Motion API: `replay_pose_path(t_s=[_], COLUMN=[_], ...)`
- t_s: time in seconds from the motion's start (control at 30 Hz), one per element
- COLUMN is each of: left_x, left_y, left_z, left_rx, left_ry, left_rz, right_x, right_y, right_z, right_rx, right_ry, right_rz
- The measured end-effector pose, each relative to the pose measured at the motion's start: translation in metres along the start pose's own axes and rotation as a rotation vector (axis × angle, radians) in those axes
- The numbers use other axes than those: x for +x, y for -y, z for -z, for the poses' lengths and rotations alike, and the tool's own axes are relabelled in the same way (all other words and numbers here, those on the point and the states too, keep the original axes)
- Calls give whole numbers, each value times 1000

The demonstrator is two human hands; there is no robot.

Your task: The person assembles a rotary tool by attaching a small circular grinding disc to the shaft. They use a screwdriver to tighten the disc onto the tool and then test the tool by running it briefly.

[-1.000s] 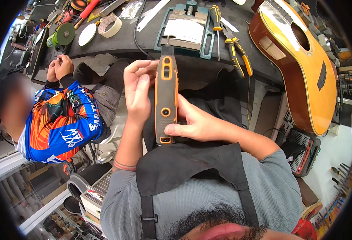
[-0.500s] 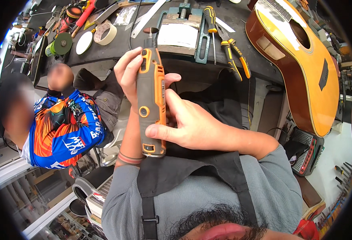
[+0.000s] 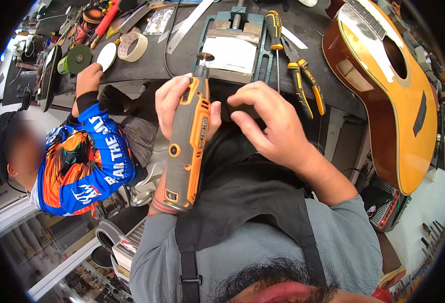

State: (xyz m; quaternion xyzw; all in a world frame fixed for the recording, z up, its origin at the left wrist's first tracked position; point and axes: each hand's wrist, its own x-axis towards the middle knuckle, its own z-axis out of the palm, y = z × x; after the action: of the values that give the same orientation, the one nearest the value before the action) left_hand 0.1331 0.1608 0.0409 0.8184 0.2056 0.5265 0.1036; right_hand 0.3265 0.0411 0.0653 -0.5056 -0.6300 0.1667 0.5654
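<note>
My left hand (image 3: 172, 103) is wrapped around an orange and grey rotary tool (image 3: 188, 144). A thin dark cutting disc (image 3: 205, 56) sits on the tool's far end, close to the bench edge. To the right of the tool, my right hand (image 3: 268, 117) hangs in the air with its fingers curved and apart, holding nothing. Just beyond both hands, a green vise (image 3: 235, 30) stands on the bench, with a white sheet-like piece (image 3: 228, 54) at its near side.
A screwdriver (image 3: 274, 33) and pliers (image 3: 303, 83) with yellow-black handles lie right of the vise. Farther right stands an acoustic guitar (image 3: 384, 96). Masking tape (image 3: 132, 46) and a steel ruler (image 3: 189, 25) lie to the left. A co-worker (image 3: 88, 161) sits at the left.
My right hand has let go of the tool's body and moved away to the right. The tool has tilted a little, still in my left hand. The co-worker's arm has reached toward the bench.
</note>
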Motion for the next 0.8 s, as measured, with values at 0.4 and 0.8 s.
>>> replay_pose_path(t_s=[0.4, 0.8], left_x=[-17, -18], left_y=[-11, -4], left_z=[-21, -21], left_rx=[139, -16], left_ry=[102, 62], left_rz=[-138, -80], right_x=[-18, -9], right_y=[-61, -69], right_z=[-3, -6], right_rx=[-109, -79], right_ry=[-11, 64], right_rz=[200, 226])
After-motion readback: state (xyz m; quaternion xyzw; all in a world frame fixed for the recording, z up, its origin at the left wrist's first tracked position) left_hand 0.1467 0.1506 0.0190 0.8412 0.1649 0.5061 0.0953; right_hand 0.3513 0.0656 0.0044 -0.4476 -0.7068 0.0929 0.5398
